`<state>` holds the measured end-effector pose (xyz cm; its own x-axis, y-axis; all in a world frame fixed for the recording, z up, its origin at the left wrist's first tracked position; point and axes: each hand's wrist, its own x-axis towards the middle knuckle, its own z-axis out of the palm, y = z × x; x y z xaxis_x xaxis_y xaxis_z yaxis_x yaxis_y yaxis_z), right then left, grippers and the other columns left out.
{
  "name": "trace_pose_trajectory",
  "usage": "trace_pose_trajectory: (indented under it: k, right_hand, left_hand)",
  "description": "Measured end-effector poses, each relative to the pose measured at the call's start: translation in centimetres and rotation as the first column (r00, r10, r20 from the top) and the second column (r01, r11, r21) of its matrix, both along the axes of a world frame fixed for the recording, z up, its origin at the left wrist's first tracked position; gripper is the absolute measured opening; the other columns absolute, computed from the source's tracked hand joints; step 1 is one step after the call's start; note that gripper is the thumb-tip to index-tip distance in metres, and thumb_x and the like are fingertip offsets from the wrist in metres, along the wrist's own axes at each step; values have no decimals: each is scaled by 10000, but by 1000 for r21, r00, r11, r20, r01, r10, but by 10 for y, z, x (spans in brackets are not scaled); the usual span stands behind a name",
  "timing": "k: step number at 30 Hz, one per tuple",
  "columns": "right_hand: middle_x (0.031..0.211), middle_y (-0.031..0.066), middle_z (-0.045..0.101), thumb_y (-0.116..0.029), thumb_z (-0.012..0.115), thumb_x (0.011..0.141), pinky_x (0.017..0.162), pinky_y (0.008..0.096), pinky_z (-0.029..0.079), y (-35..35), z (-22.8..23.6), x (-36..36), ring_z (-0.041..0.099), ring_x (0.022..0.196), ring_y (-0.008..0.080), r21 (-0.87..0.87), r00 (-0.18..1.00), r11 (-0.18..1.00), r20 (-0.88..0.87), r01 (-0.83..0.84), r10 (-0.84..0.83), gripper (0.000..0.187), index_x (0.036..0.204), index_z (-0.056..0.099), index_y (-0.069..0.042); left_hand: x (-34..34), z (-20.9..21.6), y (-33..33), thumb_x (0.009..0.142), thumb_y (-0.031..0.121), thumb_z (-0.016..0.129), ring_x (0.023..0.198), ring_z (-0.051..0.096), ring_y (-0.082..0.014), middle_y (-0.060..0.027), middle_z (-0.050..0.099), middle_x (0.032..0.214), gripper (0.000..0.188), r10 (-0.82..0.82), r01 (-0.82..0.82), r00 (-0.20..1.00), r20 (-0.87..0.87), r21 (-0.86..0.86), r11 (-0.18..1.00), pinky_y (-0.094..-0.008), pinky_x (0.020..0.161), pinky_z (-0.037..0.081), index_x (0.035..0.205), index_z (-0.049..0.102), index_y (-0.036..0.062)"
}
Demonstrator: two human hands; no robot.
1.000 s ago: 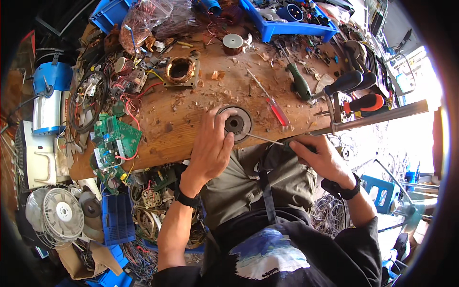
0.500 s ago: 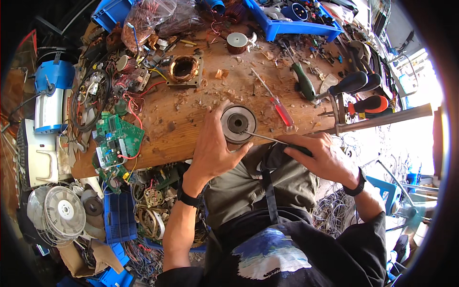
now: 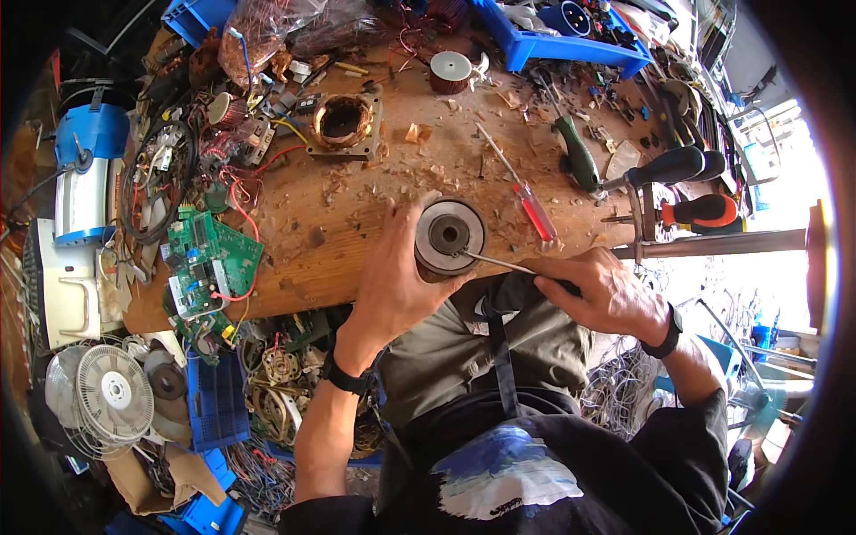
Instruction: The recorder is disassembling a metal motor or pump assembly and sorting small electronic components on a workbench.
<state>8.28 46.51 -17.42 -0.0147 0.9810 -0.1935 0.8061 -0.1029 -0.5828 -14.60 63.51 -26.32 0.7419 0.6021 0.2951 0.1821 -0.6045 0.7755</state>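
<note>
At the near edge of the workbench, my left hand (image 3: 390, 265) grips a round metal part (image 3: 426, 223) by its side. This part has a silvery outer ring, a dark inner hub and a small centre hole. My right hand (image 3: 596, 290) is closed around a screwdriver (image 3: 499, 263) with a dark handle, mostly hidden in my fist. Its thin shaft runs leftward, and the tip touches the face of the part at the lower right of the hub. Beyond the part lies a red-handled screwdriver (image 3: 537, 217).
A square-framed stator with copper windings (image 3: 343, 122) sits on the bench (image 3: 303, 201). Green circuit boards (image 3: 209, 259) lie at left. A green-handled screwdriver (image 3: 578, 152) and a tool rack (image 3: 649, 209) stand at right. Debris and a blue tray (image 3: 571, 51) are at the back.
The whole scene has shifted slightly in view. My left hand still grips the round part, and the screwdriver tip stays by its hub; less of the screwdriver's handle shows.
</note>
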Motion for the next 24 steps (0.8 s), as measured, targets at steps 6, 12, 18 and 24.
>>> trace_pose_trajectory:
  k: [6,12,18,24]
  right_hand:
    - [767,163,706,-171,688,1006,633,464,529,-3,-11,-2,707,699,362,154,996,986,81,-60,48,335,1326,722,-79]
    - [784,110,672,-167,714,970,615,455,543,-14,-23,-5,701,673,333,201,965,975,259,-97,43,440,1407,679,-124]
    - [793,83,617,-217,738,960,583,447,546,-22,-22,-11,698,660,314,307,933,948,357,-83,-33,400,1348,688,-135]
    - [837,106,664,-175,721,960,614,446,553,-32,1,-15,705,698,316,319,959,947,257,32,-119,310,1261,708,-100]
  left_hand:
    - [-1,1,1,730,197,989,1323,635,-359,-188,633,1427,1014,-13,13,1000,4,-87,996,-449,1107,514,1561,428,42]
    - [-1,1,1,759,216,968,1294,622,-447,-235,623,1401,1031,-29,30,1000,10,-103,994,-559,1267,336,1567,354,33]
    - [0,3,-1,738,222,982,1355,580,-425,-229,563,1479,1043,-15,16,1000,12,-175,984,-513,1249,372,1561,371,27]
    - [-3,2,0,770,244,958,1383,567,-394,-211,573,1473,988,-16,16,1000,-14,-40,999,-498,1251,372,1553,395,34]
